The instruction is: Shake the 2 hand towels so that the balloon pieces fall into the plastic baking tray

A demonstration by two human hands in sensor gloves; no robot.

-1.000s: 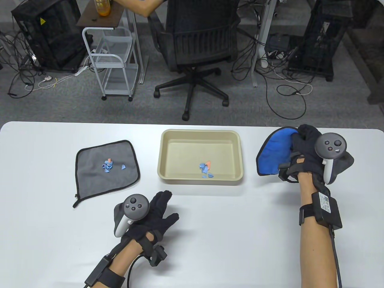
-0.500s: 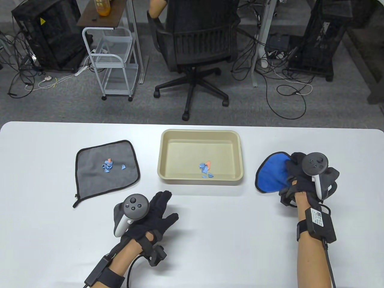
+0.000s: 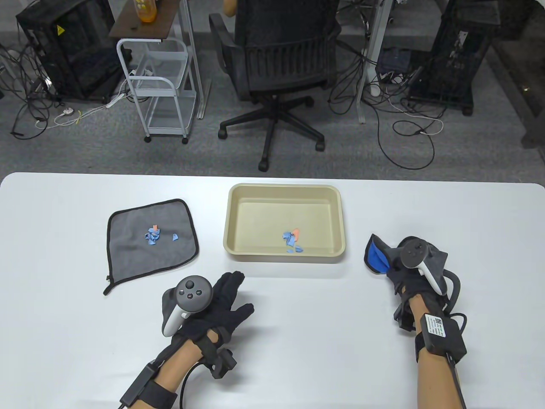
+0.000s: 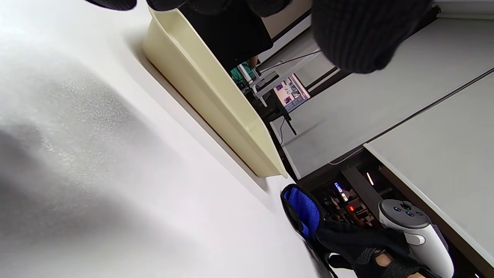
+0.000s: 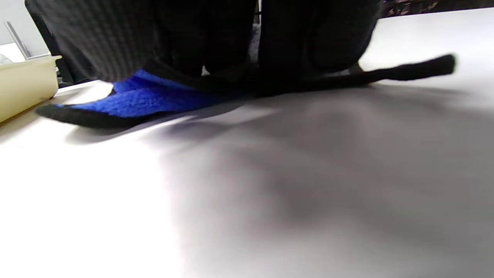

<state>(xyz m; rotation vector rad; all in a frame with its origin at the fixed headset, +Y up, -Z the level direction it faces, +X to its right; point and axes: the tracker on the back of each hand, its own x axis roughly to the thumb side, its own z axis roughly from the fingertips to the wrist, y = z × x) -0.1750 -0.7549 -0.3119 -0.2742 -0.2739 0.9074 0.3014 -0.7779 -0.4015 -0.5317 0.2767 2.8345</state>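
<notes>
The blue towel point(image 3: 376, 258) is lying bunched on the table point(image 3: 298, 332) right of the tray point(image 3: 284, 255), its loose corner pointing toward the far left. The right hand point(image 3: 411, 272) is gripping it from above. The right wrist view is showing the towel's black edge touching the tabletop. The grey towel point(image 3: 149, 247) is lying flat, left of the tray, carrying balloon pieces point(image 3: 153, 235). The left hand point(image 3: 213, 309) is resting flat, fingers relaxed.

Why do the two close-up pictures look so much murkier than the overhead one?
Table view: sharp and evenly lit. Left wrist view: tilted, the fingers blurred, white table glaring. Right wrist view: soft throughout; the right hand shadows the blue towel.
</notes>
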